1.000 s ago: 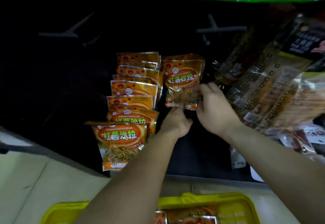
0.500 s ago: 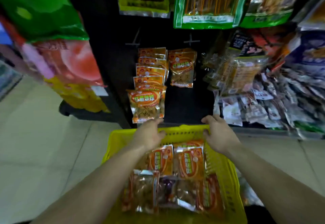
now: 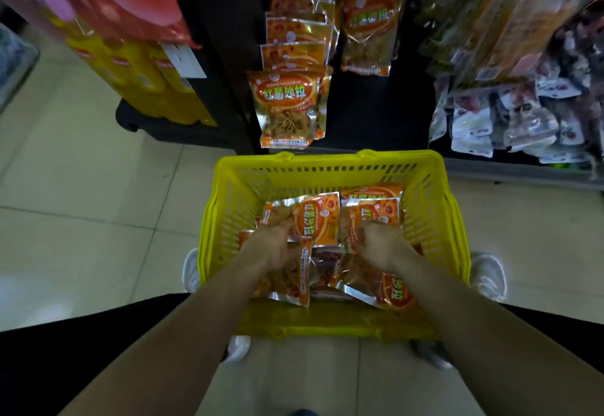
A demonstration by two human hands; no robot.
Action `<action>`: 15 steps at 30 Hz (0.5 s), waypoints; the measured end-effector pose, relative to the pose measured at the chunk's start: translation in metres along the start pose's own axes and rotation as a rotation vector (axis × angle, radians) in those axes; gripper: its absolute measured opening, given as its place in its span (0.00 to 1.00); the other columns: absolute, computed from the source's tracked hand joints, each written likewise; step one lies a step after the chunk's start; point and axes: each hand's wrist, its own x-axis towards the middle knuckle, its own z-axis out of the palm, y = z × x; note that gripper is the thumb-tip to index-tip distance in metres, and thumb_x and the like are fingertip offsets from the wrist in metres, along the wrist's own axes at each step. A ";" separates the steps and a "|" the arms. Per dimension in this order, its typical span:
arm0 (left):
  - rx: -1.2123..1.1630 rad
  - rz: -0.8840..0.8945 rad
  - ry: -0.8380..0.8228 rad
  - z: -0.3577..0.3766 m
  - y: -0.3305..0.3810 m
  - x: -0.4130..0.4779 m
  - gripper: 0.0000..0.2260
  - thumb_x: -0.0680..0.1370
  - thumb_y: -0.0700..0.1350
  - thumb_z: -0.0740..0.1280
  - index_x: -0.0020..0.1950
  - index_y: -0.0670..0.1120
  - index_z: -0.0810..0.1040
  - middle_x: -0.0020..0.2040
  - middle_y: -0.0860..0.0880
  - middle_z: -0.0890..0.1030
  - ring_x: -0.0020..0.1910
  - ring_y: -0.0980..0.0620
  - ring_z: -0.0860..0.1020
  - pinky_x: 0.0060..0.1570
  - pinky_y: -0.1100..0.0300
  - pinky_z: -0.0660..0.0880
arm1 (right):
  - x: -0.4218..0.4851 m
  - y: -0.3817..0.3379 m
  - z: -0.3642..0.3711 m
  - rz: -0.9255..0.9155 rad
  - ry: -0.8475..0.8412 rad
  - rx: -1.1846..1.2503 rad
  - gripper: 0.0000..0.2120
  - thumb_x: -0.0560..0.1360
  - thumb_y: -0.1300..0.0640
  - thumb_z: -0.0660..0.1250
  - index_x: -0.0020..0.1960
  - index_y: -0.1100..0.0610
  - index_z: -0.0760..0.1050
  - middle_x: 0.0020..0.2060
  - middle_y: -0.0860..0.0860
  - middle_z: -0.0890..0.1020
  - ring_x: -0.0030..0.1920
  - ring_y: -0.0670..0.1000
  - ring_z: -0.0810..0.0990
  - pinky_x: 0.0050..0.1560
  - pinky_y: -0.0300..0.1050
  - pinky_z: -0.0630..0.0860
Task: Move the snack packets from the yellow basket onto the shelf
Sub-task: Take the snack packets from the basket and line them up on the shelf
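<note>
Through the head camera I look down into the yellow basket, which sits on the tiled floor against the front edge of the black shelf. Orange snack packets lie in a loose heap across the basket's bottom, some overlapping.

My left hand is inside the basket near its left wall. Its fingers are curled onto the left edge of the top packet and grip it. My right hand is beside it towards the right wall. Its fingers are bent down onto the neighbouring packet, but blur keeps me from telling whether they pinch it.

On the shelf, matching packets stand in a row running back from the front edge. A second, shorter stack stands just right of it, near the back. Pale mixed bags crowd the shelf's right end. Yellow cartons stand to the left of the shelf. White shoes show on either side of the basket.
</note>
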 end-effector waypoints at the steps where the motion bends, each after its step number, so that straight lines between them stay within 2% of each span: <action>1: -0.017 0.003 0.000 0.001 -0.003 0.004 0.23 0.77 0.56 0.70 0.71 0.56 0.71 0.67 0.49 0.78 0.64 0.46 0.77 0.64 0.46 0.74 | 0.008 -0.006 0.006 0.013 -0.001 0.057 0.10 0.78 0.51 0.64 0.55 0.56 0.76 0.47 0.54 0.80 0.52 0.57 0.80 0.47 0.45 0.73; 3: -0.043 0.006 0.028 0.005 -0.009 0.011 0.23 0.76 0.54 0.71 0.70 0.56 0.72 0.66 0.50 0.79 0.62 0.47 0.77 0.62 0.47 0.75 | 0.023 -0.017 0.018 0.058 0.032 0.212 0.05 0.79 0.52 0.63 0.47 0.52 0.75 0.37 0.47 0.77 0.47 0.55 0.81 0.41 0.43 0.70; 4: -0.055 0.002 0.045 0.007 -0.012 0.014 0.22 0.76 0.53 0.72 0.69 0.56 0.73 0.66 0.50 0.79 0.62 0.47 0.78 0.62 0.48 0.75 | 0.029 -0.022 0.024 0.084 0.067 0.279 0.04 0.79 0.52 0.63 0.48 0.51 0.74 0.35 0.45 0.75 0.46 0.54 0.80 0.42 0.43 0.69; 6: -0.088 -0.006 0.051 0.011 -0.015 0.018 0.22 0.76 0.51 0.72 0.69 0.56 0.73 0.64 0.52 0.80 0.61 0.49 0.78 0.61 0.50 0.76 | 0.040 -0.031 0.035 0.121 0.103 0.375 0.07 0.79 0.50 0.64 0.53 0.52 0.72 0.40 0.45 0.78 0.47 0.54 0.80 0.45 0.44 0.71; 9: -0.137 -0.005 0.050 0.017 -0.018 0.023 0.19 0.75 0.49 0.74 0.65 0.54 0.76 0.60 0.54 0.81 0.58 0.52 0.79 0.60 0.52 0.76 | 0.054 -0.040 0.046 0.169 0.105 0.473 0.17 0.77 0.49 0.69 0.63 0.53 0.74 0.54 0.50 0.81 0.54 0.53 0.80 0.49 0.43 0.70; 11: -0.142 0.007 0.076 0.018 -0.021 0.024 0.17 0.73 0.48 0.75 0.61 0.54 0.79 0.57 0.53 0.82 0.55 0.52 0.79 0.57 0.53 0.76 | 0.059 -0.043 0.046 0.222 0.101 0.552 0.17 0.75 0.51 0.72 0.62 0.53 0.75 0.55 0.50 0.82 0.55 0.54 0.80 0.50 0.42 0.70; 15: -0.131 0.008 0.067 0.013 -0.028 0.023 0.12 0.70 0.50 0.78 0.52 0.55 0.83 0.54 0.53 0.83 0.51 0.52 0.80 0.52 0.56 0.77 | 0.063 -0.048 0.034 0.279 0.076 0.772 0.09 0.73 0.57 0.73 0.49 0.49 0.76 0.49 0.50 0.83 0.49 0.53 0.80 0.52 0.45 0.75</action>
